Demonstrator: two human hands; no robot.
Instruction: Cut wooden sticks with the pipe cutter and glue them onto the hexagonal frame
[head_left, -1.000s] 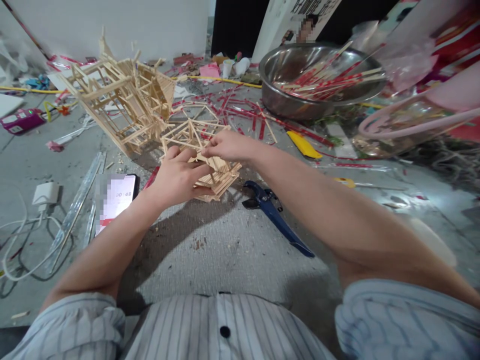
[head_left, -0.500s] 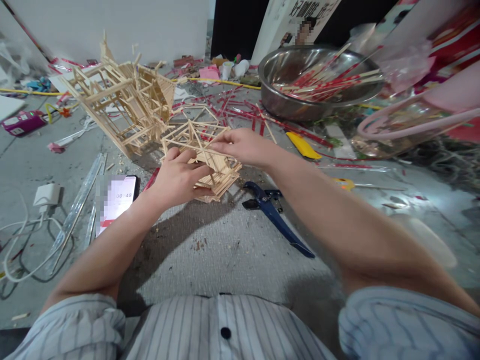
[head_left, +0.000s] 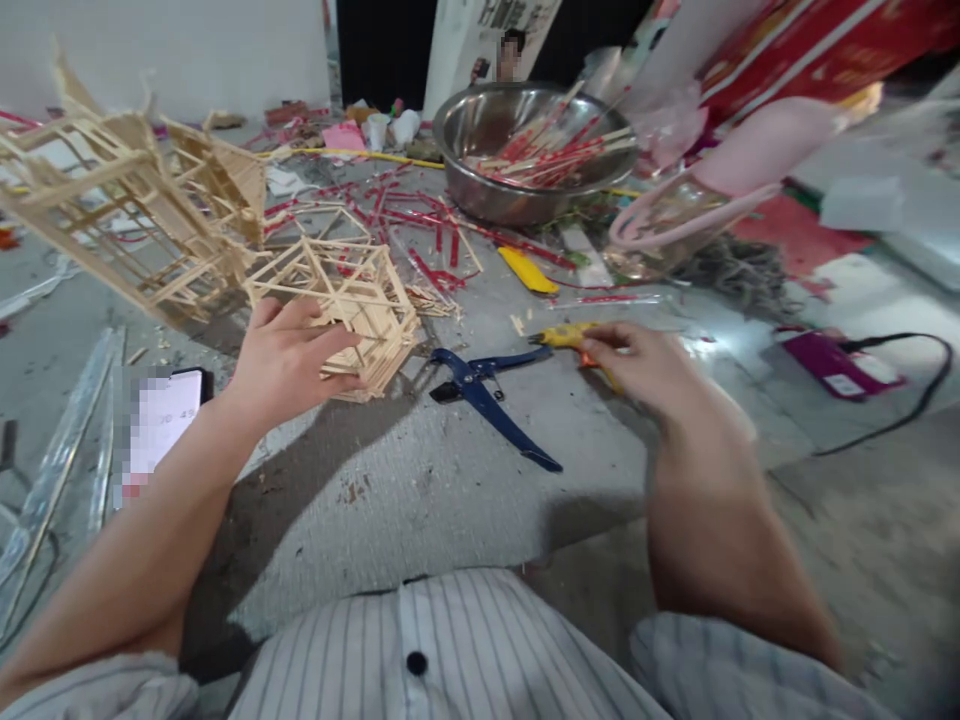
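My left hand (head_left: 289,355) is closed around the near left side of a small many-sided frame (head_left: 375,300) built of thin wooden sticks, its thumb and fingers among the struts. Spokes cross at the top of the frame, and a floor of sticks closes its base. On the right, my right hand (head_left: 637,360) grips a yellow glue gun (head_left: 566,334) with an orange trigger, its dark nozzle pointing left. Blue-handled cutters (head_left: 495,405) lie spread on the grey surface between my hands.
A larger stick structure (head_left: 142,210) stands at the left. A steel basin (head_left: 480,195) of red-wrapped sticks sits at the back. A phone (head_left: 169,420), a yellow-handled tool (head_left: 529,270), a pink-handled container (head_left: 697,215) and a purple device (head_left: 836,368) lie around.
My right hand has left the top of the stick frame, moved right and taken hold of the glue gun. My left hand stays on the frame. The view has turned right.
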